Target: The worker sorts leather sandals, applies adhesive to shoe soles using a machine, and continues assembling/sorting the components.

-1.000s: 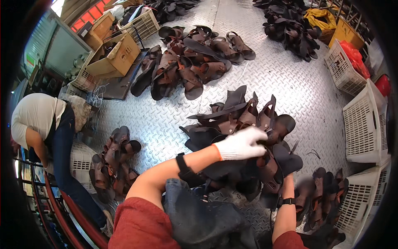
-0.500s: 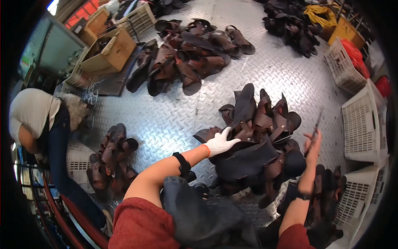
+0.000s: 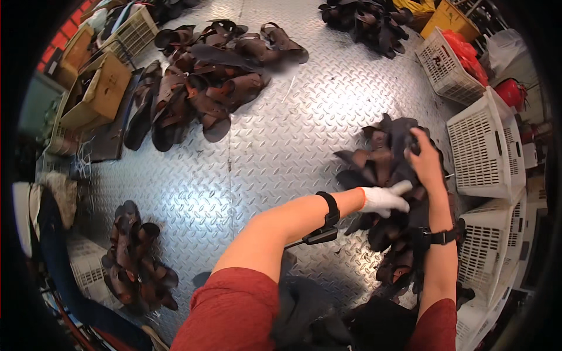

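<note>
Brown and dark sandals lie heaped on the metal floor in front of me, on the right. My left hand, in a white glove with an orange cuff, rests at the heap with its fingers apart, against the near sandals. Over the upper part of the heap my bare right hand is curled, with something dark between fingers and thumb. What it holds cannot be made out against the dark sandals. More sandals lie below, beside my right forearm.
A larger sandal pile lies at the far left, a smaller one at near left. White plastic crates line the right side, near a red fire extinguisher. A cardboard box stands at left. Another person's dark-trousered leg is at the left edge.
The view has swung right. My right hand, raised with a thin dark tool beside the heap before, has come over the sandals. My gloved left hand stays at the heap.
</note>
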A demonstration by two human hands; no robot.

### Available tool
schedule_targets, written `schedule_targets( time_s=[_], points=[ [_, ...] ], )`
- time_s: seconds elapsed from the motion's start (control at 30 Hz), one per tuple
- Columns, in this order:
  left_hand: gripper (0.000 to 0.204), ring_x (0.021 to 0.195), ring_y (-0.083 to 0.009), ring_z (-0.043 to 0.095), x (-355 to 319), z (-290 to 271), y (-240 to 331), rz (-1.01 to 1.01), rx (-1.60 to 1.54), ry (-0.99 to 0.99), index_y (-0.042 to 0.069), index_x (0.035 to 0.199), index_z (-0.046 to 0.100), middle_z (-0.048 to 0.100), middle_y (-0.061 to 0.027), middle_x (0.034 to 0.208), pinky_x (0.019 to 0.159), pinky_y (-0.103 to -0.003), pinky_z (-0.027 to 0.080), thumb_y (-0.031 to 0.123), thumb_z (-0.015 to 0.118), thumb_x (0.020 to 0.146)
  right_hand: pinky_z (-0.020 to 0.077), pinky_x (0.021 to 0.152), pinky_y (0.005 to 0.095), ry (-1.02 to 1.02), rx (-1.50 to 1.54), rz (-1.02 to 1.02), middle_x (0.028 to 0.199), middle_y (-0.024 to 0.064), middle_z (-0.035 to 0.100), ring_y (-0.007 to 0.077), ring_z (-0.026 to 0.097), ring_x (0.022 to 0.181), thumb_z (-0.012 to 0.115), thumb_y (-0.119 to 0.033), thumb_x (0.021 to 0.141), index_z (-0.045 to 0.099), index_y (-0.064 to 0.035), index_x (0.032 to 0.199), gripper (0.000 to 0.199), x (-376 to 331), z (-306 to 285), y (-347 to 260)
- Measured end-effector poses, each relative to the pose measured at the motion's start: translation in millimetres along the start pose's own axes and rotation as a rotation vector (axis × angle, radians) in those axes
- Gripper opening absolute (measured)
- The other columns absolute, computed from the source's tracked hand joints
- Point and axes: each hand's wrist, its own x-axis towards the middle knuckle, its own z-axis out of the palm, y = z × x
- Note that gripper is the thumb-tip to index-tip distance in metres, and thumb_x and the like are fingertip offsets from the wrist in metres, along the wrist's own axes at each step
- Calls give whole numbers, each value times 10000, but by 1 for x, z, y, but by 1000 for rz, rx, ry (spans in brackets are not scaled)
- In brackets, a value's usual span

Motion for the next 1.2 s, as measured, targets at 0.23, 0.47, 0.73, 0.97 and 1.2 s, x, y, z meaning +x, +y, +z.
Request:
schedule_targets(
  time_s=[0.23,0.47,0.73,0.97,1.2],
  points=[
    [588,1227,-304,501,-177,-112,59,-14,726,-26,37,1366,445,525,-199,1324,1033,-357,389,367,549,890,483,843,465,-629,-498,216,975,212,620,416,591,948,727,-96,658,535,-118,1178,555,-19,16,59],
    [820,1096,-443,555,-352,-274,-3,-515,672,1411,-27,1278,415,527,-307,1225,935,-458,453,538,665,739,480,851,434,-901,-451,-35,1035,197,614,397,582,995,759,-183,664,547,-113,1173,556,89,-68,-33],
    [902,1257,-511,385,-301,-405,-23,-697,197,1657,268,1443,321,198,-306,1451,992,-509,428,423,747,663,472,764,432,-656,-530,-126,958,172,574,352,578,865,722,-60,687,518,-82,1205,557,192,-35,35],
    [467,1043,-450,511,-282,-355,-94,-517,688,1817,95,1190,485,467,-295,1183,890,-464,443,31,609,744,480,849,477,-832,-593,-50,1114,210,571,421,572,1011,726,-133,745,434,-115,1292,621,199,123,105],
    [201,886,-400,586,-286,-222,-94,-353,908,1532,61,907,554,576,-182,1040,724,-441,511,-18,536,722,416,992,422,-577,101,-263,1207,258,558,383,540,1144,726,-362,789,376,19,1379,784,377,255,-65]
  ],
)
